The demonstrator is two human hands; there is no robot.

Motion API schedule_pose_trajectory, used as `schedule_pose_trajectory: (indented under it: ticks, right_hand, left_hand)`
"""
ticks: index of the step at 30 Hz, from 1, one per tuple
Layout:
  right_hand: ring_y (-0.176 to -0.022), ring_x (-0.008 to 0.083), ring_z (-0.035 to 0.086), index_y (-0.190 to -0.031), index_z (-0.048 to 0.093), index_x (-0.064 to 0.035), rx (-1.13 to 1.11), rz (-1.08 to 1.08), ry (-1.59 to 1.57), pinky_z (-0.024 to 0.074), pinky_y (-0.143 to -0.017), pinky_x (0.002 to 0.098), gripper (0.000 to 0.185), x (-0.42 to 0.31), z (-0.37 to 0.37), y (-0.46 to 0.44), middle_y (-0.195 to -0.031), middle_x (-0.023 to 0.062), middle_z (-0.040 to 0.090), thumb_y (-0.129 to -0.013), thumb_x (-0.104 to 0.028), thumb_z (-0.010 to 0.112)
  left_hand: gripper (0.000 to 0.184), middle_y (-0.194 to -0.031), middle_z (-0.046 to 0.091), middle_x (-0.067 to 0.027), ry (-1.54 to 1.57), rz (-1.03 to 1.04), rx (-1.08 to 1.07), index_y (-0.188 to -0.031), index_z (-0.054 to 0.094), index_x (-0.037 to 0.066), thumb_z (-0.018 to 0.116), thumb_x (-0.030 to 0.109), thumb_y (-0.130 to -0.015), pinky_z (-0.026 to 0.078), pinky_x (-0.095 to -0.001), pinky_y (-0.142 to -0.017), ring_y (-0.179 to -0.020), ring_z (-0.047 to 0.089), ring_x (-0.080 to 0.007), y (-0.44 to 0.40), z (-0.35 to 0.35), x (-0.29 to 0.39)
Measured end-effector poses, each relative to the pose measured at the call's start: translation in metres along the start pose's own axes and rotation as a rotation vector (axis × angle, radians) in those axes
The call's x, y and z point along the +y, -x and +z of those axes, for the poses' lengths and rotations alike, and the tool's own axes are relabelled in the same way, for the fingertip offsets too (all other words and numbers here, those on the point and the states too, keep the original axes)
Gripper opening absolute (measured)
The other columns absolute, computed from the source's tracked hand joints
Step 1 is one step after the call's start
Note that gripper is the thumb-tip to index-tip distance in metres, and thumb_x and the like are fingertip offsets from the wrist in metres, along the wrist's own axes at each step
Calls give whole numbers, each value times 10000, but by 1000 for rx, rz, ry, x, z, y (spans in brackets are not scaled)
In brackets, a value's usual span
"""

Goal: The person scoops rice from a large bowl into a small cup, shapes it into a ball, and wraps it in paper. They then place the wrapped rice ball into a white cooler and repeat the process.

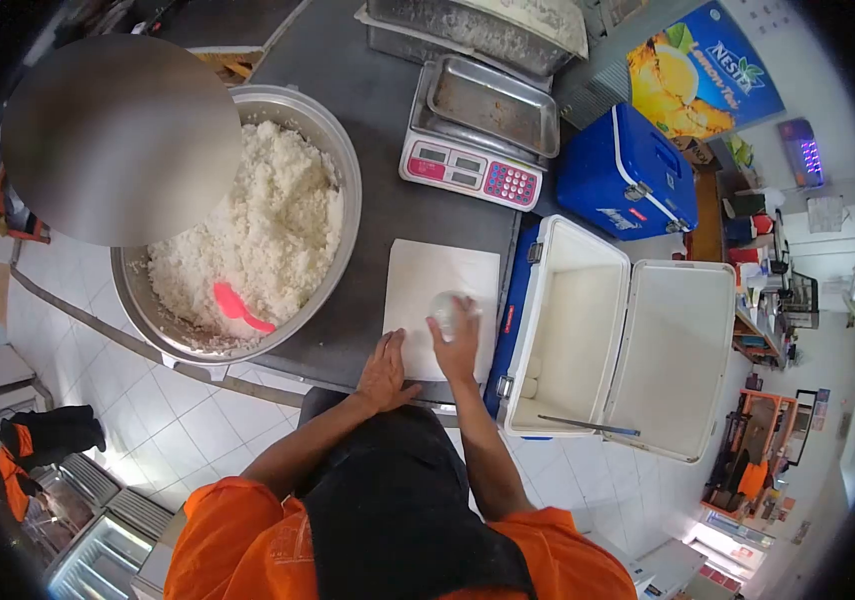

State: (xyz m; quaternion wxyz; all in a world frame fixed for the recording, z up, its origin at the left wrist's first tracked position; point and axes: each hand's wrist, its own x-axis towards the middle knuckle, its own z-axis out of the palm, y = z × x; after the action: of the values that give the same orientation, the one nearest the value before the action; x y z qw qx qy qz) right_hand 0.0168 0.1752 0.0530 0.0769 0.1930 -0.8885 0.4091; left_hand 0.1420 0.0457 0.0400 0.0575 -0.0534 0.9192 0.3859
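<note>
A stack of white paper sheets (428, 270) lies on the dark table in front of me. My left hand (383, 373) rests at its lower left edge, fingers stretched out and holding nothing. Over the sheets, my right hand (460, 342) has its fingers around a small whitish rounded thing (444, 306); it is blurred, and I cannot tell whether it is a cup or a lump of rice. To the left stands a large metal pot of cooked rice (283, 215), with a pink rice paddle (238, 307) lying on the rice.
An open blue-and-white cooler (533, 330) stands right of the paper, tongs-like metal tool (588, 426) across its rim. Behind are a closed blue cooler (623, 180), a digital scale (470, 174) and a metal tray (496, 105). A blurred disc hides part of the pot.
</note>
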Motion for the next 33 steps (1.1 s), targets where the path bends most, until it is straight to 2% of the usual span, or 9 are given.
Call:
schedule_pose_trajectory:
  ticks: [3,11,17,19,23,25,28,29,33]
  right_hand:
    - [-1289,460,379,-1373,490,-63,-239,46,194,377,-1065,484,618,13,20,10,-1388,292,386,-832,-232,737]
    - [-1274,458,412,-1387,490,-73,-160,-36,98,362,-1076,490,632,14,-8,6,-1384,269,446,-836,-249,745]
    - [-1115,334,536,-1374,548,-57,-42,-12,128,402,-1021,407,686,-19,-99,-1,-1263,205,576,-775,-249,822]
    - [-1071,291,546,-1404,533,-92,-620,180,-206,440,-962,366,751,-45,-114,4,-1250,165,581,-752,-300,840]
    - [-1073,317,599,-1388,552,-124,-878,-11,-400,475,-929,392,711,-124,-86,19,-1148,185,605,-778,-388,804]
    - [-1078,331,609,-1311,615,-109,-779,-396,-93,488,-918,392,605,-153,-75,19,-1130,181,612,-807,-408,765]
    - [-1082,345,604,-1186,672,-78,-694,-383,-111,490,-904,420,471,-207,-58,-13,-1123,165,628,-830,-379,736]
    - [-1020,328,637,-1055,695,-70,-639,-390,-196,504,-859,431,302,-232,-48,-26,-1010,132,670,-870,-309,689]
    - [-908,357,672,-949,708,-45,-737,-453,-59,531,-781,446,185,-299,35,-57,-882,146,692,-878,-200,635]
  left_hand:
    - [1026,-1486,288,-287,-90,50,-102,-1473,176,-98,765,387,-788,262,-468,-1178,-1390,285,-449,5,-11,-1]
    - [994,-1498,315,-262,-141,136,-89,-1459,188,-106,744,382,-795,296,-433,-1164,-1392,331,-396,13,-14,-15]
    - [789,-1390,484,-229,284,-249,139,-1414,372,-9,749,372,-836,370,-418,-1106,-1318,455,-366,15,-51,22]
    - [685,-1302,557,-168,962,-189,33,-1385,443,35,745,364,-866,407,-380,-1061,-1244,522,-282,19,-62,30]
    - [619,-1364,500,-129,1112,-135,-144,-1432,413,66,675,323,-934,357,-357,-1093,-1311,456,-236,56,-83,27]
    - [614,-1358,509,-131,1251,-254,-85,-1435,409,67,657,338,-943,371,-364,-1087,-1296,473,-232,92,-91,19]
    - [516,-1336,542,-110,1621,-340,-53,-1427,437,72,542,349,-1004,421,-392,-1056,-1234,539,-220,139,-93,4]
    - [506,-1311,560,-90,1719,-439,51,-1416,453,85,495,395,-1018,460,-376,-1022,-1194,569,-215,158,-96,1]
    - [579,-1283,589,-85,1977,-551,402,-1394,480,86,380,525,-1029,497,-362,-992,-1164,600,-219,207,-102,-25]
